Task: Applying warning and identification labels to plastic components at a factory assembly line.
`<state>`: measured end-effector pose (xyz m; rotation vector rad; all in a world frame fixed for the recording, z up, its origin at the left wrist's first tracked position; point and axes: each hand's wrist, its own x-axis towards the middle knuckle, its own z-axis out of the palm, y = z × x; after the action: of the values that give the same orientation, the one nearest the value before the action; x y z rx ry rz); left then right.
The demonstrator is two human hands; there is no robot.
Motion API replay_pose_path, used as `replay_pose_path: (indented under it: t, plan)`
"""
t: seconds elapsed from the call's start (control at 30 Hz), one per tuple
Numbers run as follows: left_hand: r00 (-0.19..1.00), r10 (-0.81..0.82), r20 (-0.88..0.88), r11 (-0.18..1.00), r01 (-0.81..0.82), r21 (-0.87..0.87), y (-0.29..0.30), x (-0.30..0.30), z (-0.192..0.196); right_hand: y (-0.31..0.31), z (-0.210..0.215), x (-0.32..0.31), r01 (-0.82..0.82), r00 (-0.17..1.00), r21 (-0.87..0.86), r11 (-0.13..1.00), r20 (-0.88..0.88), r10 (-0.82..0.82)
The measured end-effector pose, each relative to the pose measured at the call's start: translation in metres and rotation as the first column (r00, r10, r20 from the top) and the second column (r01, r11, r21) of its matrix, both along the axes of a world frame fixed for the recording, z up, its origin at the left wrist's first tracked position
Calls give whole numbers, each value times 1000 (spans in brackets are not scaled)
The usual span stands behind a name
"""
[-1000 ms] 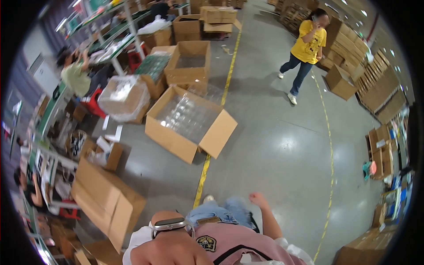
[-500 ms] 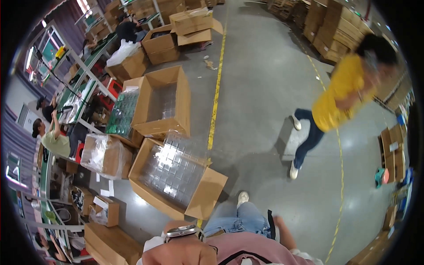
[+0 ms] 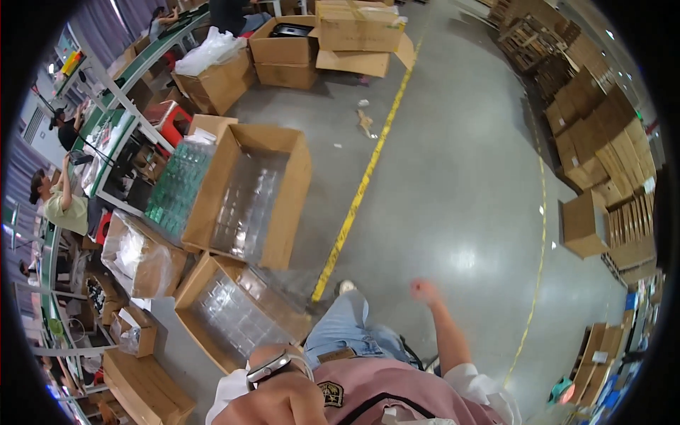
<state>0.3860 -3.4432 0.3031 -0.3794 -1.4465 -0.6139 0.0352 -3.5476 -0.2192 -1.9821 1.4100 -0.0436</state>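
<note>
One head-worn fisheye is looking steeply down, catching the torso (image 3: 404, 375) close at bottom centre and the floor (image 3: 439, 191) receding toward the top.

Smooth, glossy gray floor (image 3: 453, 205) at center, scuffed yellow tape (image 3: 368, 173) across it; matt brown cardboard in the tall box (image 3: 292, 219) and the nearer box (image 3: 197, 329) at left, with shiny clear plastic trays (image 3: 241, 315); crinkled plastic bag (image 3: 212, 51), far left; rough wooden pallets (image 3: 535, 44), far right; matt cloth top (image 3: 397, 382), near.
</note>
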Motion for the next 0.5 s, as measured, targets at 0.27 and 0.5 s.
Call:
replay_pose_path:
  t: [0.27,0.5]
  plan:
    - [986,38,162,999,-40,10,-296,57,24,-38,-148,-84,183,977,324,928,-161,-137]
    - [985,124,121,992,-123,-20,-541,131,5,-343,-264,-30,226,970,174,958,54,-238]
